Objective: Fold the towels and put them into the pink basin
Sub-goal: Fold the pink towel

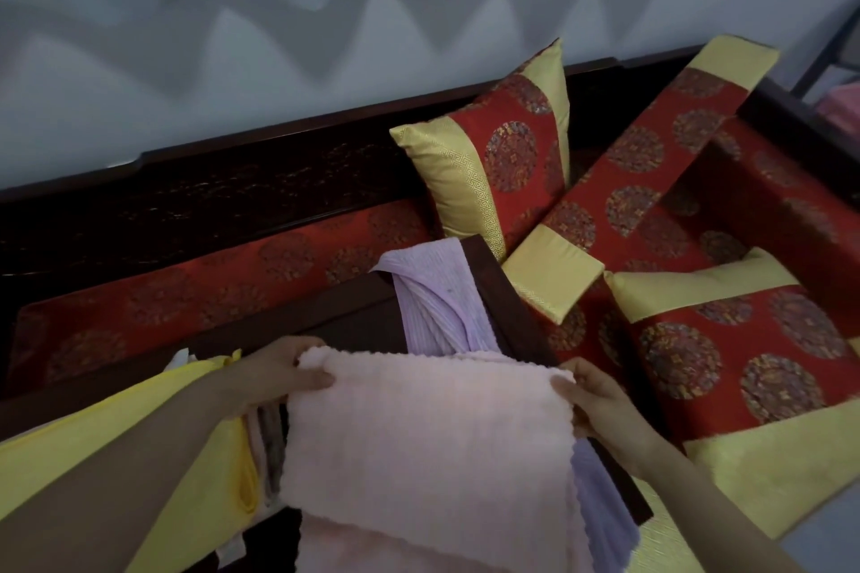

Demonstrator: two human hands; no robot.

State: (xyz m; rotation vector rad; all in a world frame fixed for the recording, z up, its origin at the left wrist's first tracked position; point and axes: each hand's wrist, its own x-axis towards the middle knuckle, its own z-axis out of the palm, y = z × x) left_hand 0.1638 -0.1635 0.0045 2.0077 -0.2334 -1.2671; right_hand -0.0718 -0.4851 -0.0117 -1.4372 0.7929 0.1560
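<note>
Your left hand [279, 375] and right hand [593, 402] each pinch a top corner of the pink towel [419, 447].
It hangs over the dark wooden tray [507, 307]; likely light, soft, floppy, so keep holding the corners. No basin visible.

Pale grey wall [232, 37], dark carved wooden sofa [232, 181], red-and-gold cushions [502, 163]; dim light
</note>
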